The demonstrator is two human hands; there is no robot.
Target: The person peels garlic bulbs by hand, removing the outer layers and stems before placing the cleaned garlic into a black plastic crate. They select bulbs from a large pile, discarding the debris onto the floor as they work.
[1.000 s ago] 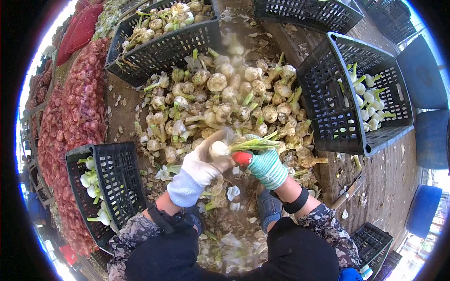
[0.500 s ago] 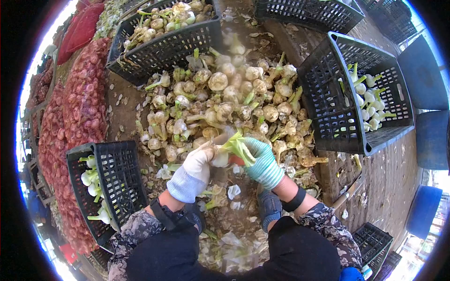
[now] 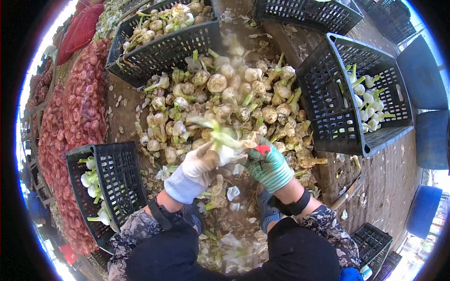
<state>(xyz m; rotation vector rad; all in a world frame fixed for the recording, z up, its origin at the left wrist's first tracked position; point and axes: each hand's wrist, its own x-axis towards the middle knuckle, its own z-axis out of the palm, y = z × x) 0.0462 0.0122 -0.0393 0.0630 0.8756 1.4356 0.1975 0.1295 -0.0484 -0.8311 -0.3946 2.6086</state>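
Between my hands is a pale garlic bulb (image 3: 226, 153), its green-white stalk pointing up and left, with loose husk trailing toward the right. My left hand (image 3: 198, 166), in a white glove, grips the bulb from the left. My right hand (image 3: 269, 167), in a green striped glove, is closed around a small red tool (image 3: 262, 149); how much of the husk it also holds is hidden. Just beyond both hands lies a pile of untrimmed garlic (image 3: 225, 93), with dry roots and skins.
Black crates with garlic stand at the left (image 3: 119, 180), upper left (image 3: 164, 51) and right (image 3: 328, 100). Another crate (image 3: 304, 14) is at the top. Red mesh sacks (image 3: 84, 107) line the left side. A long-handled tool (image 3: 344, 193) lies at right.
The garlic has turned, its stalk swinging from the right toward the upper left. My right hand has moved slightly right and down, and the red tool now shows above its fingers.
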